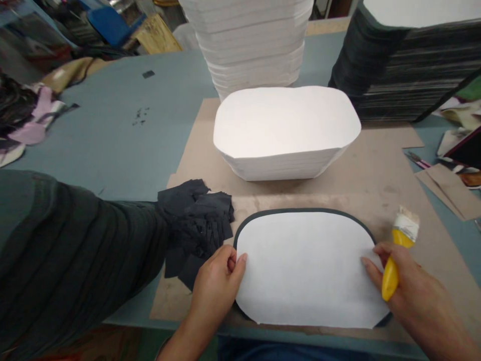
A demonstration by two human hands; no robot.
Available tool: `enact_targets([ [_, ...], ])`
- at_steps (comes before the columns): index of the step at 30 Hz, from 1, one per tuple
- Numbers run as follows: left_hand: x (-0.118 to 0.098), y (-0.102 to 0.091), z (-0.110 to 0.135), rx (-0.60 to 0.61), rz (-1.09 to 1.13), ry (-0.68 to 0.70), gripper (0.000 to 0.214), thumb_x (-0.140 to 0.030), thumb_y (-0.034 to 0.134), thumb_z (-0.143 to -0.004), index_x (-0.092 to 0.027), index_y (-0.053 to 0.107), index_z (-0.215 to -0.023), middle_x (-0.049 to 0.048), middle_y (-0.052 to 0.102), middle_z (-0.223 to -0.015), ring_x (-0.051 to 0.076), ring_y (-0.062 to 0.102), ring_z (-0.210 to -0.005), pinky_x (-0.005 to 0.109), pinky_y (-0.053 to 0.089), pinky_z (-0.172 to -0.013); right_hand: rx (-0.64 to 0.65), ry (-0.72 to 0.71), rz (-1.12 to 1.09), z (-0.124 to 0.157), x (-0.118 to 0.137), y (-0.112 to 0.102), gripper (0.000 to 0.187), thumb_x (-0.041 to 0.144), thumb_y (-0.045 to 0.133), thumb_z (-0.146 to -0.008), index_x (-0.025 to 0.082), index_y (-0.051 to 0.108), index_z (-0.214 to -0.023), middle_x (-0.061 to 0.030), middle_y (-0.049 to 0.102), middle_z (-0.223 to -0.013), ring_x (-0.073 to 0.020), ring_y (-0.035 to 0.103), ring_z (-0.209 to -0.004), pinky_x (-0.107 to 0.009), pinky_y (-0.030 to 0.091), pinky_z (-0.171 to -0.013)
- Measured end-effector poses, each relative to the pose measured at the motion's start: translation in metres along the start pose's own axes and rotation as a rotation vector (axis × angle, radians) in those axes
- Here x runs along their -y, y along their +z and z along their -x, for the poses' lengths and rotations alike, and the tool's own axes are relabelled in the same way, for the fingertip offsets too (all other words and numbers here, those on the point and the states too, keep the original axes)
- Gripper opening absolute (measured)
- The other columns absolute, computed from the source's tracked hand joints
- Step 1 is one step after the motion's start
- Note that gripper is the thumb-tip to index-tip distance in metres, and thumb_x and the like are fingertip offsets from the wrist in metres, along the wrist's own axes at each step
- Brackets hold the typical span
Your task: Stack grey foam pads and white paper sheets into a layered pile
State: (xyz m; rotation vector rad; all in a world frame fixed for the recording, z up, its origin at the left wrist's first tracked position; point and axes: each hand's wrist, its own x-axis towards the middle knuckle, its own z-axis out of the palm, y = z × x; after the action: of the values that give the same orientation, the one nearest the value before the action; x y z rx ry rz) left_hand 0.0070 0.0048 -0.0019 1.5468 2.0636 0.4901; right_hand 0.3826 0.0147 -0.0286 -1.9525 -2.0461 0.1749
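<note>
A white rounded panel (308,271) lies over a dark-edged backing piece (300,210) close to the table's front edge. With thumb and curled fingers, my left hand (220,276) pinches the panel's left side. On the right side, my right hand (402,278) presses thumb and forefinger at the panel's edge. That same hand also grips a yellow-handled paintbrush (391,278), its pale bristles pointing up and away. Left of the panel, small dark fabric pieces (199,225) lie in a loose heap. A short stack of white panels (287,125) sits just beyond.
Behind stand a tall white stack (255,45) and a dark stack (398,65) topped with white. A large dark stack (75,260) fills the left foreground. Brown cardboard (376,170) covers part of the blue-grey table (112,115). Scraps (33,120) lie far left.
</note>
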Motion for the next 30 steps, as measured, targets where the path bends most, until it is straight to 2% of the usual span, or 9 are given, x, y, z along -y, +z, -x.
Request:
enact_targets([
  [2, 0.001, -0.001, -0.001, 0.011, 0.005, -0.027, 0.033, -0.049, 0.054, -0.088, -0.022, 0.051, -0.069, -0.0011, 0.055, -0.063, 0.017, 0.054, -0.061, 0.027, 0.036, -0.062, 0.006, 0.058, -0.024, 0.0, 0.001, -0.005, 0.046, 0.068, 0.05, -0.094, 0.025, 0.055, -0.108, -0.004, 0.068, -0.083, -0.0216, 0.067, -0.059, -0.031, 0.05, -0.053],
  [5, 0.003, 0.0, -0.004, 0.033, 0.05, -0.076, 0.036, -0.053, 0.056, -0.085, -0.023, 0.052, -0.068, -0.0019, 0.054, -0.06, 0.016, 0.053, -0.058, 0.027, 0.037, -0.059, 0.006, 0.11, -0.079, 0.0, 0.0, -0.01, 0.04, 0.064, 0.051, -0.095, 0.026, 0.053, -0.106, -0.0026, 0.069, -0.082, -0.0208, 0.07, -0.063, -0.028, 0.05, -0.053],
  [8, 0.007, 0.001, -0.005, 0.058, 0.122, -0.107, 0.039, -0.058, 0.057, -0.084, -0.022, 0.055, -0.068, -0.0022, 0.054, -0.059, 0.016, 0.053, -0.057, 0.026, 0.039, -0.057, 0.011, 0.113, -0.113, -0.001, -0.001, -0.009, 0.03, 0.055, 0.051, -0.096, 0.026, 0.053, -0.104, -0.0026, 0.07, -0.084, -0.0202, 0.071, -0.066, -0.027, 0.051, -0.055],
  [12, 0.012, 0.0, -0.004, 0.067, 0.199, -0.103, 0.039, -0.058, 0.054, -0.086, -0.021, 0.062, -0.074, 0.0012, 0.063, -0.067, 0.019, 0.061, -0.064, 0.026, 0.045, -0.061, 0.008, 0.14, -0.157, -0.001, 0.001, -0.008, 0.025, 0.05, 0.052, -0.097, 0.026, 0.052, -0.105, -0.0017, 0.069, -0.086, -0.0192, 0.071, -0.067, -0.027, 0.051, -0.057],
  [22, 0.01, -0.005, -0.006, 0.061, 0.185, -0.129, 0.038, -0.057, 0.06, -0.081, -0.021, 0.065, -0.071, 0.0005, 0.064, -0.063, 0.018, 0.06, -0.061, 0.025, 0.045, -0.058, -0.005, 0.145, -0.215, 0.0, 0.01, -0.009, 0.017, 0.043, 0.051, -0.099, 0.027, 0.05, -0.103, -0.0018, 0.066, -0.085, -0.0195, 0.07, -0.067, -0.029, 0.051, -0.056],
  [27, 0.01, -0.005, -0.008, 0.068, 0.172, -0.129, 0.037, -0.056, 0.06, -0.081, -0.021, 0.063, -0.07, -0.0008, 0.06, -0.061, 0.017, 0.058, -0.059, 0.025, 0.042, -0.057, 0.007, 0.158, -0.224, 0.001, 0.011, -0.009, 0.02, 0.045, 0.051, -0.099, 0.026, 0.051, -0.104, -0.0027, 0.068, -0.086, -0.0197, 0.071, -0.069, -0.029, 0.051, -0.057],
  [30, 0.005, -0.005, -0.007, 0.06, 0.184, -0.129, 0.035, -0.052, 0.059, -0.083, -0.021, 0.059, -0.067, -0.0017, 0.056, -0.06, 0.016, 0.055, -0.058, 0.025, 0.041, -0.057, 0.016, 0.185, -0.198, 0.003, 0.002, -0.008, 0.027, 0.052, 0.052, -0.096, 0.026, 0.052, -0.105, -0.004, 0.07, -0.087, -0.0211, 0.071, -0.069, -0.03, 0.052, -0.056],
])
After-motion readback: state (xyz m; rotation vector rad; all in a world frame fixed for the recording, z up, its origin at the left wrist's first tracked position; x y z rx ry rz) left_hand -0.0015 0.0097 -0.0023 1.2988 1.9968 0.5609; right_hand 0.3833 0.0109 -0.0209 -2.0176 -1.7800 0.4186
